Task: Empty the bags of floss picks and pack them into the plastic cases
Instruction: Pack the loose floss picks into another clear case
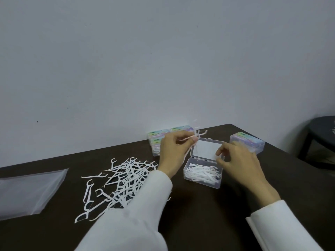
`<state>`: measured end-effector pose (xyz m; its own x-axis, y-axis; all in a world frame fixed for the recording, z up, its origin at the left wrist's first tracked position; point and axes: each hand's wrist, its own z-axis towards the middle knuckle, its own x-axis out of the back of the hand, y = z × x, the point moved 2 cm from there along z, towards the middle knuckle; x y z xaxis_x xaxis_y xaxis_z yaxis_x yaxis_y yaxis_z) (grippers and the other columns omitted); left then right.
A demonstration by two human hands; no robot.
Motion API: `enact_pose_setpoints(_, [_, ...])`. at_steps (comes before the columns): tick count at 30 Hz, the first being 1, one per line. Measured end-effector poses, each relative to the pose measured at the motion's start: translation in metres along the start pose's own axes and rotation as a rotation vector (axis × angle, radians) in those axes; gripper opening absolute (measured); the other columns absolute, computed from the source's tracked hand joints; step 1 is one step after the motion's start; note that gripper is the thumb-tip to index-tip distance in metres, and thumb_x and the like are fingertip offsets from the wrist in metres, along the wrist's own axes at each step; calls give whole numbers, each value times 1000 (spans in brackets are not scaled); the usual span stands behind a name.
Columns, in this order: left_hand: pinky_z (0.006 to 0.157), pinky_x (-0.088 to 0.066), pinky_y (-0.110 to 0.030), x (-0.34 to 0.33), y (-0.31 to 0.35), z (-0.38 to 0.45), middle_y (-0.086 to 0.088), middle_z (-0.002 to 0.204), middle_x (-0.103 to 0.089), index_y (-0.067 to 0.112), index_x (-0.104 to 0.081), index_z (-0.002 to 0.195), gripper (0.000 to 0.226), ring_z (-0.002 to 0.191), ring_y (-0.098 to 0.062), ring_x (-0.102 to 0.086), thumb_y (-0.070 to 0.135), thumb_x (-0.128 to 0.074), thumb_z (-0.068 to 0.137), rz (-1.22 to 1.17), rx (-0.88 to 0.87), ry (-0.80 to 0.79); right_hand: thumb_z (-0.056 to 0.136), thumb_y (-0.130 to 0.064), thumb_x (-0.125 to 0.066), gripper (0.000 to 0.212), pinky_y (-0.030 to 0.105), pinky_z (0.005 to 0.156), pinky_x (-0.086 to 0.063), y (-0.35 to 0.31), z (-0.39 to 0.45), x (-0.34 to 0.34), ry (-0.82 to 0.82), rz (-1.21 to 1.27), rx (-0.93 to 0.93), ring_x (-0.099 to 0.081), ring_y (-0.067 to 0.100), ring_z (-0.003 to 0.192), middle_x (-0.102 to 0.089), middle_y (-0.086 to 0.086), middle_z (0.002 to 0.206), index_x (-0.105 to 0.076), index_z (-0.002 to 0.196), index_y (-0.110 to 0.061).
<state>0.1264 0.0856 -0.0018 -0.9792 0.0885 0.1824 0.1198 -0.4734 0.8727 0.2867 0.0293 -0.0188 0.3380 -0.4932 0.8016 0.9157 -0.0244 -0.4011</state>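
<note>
Head view, sole camera. Left hand is raised just behind the open clear case, fingertips pinched on a small bunch of floss picks whose heads stick up past the fingers. Right hand sits at the right edge of the case, fingers loosely curled; whether they touch the raised lid or the wall, cannot tell, and nothing visible is held.

Case base is partly filled, picks lying roughly lengthwise. Loose pile of picks lies on the dark table to the left, partly under the left sleeve. Flattened empty bag lies further left. Closed labelled cases: a stack against the wall behind the left hand, one more behind the right hand.

Judgement: packing step in hand, bag already emptied. Next move calls for lowering the bunch into the base aligned with those already there, right hand steadying the case. Much of the pile remains.
</note>
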Motion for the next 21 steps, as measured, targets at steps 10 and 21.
enact_pose_setpoints(10, [87,-49,-22,-25,-15,-10,3,103,-72,19,-71,107,22,93,-8,-65,24,-67,86,579,-254,-355,81,-11,-68,22,14,71,-48,6,3,-7,-141,239,-89,-57,4,76,-61,-2,91,-59,99,-19])
enact_pose_setpoints(21, [88,-43,-6,-1,-26,4,4,111,-65,16,-61,119,53,103,-2,-59,-4,-74,71,297,0,-564,76,-12,-74,26,26,80,-55,1,-1,-1,-274,170,-44,-59,6,82,-61,-7,96,-59,91,-28])
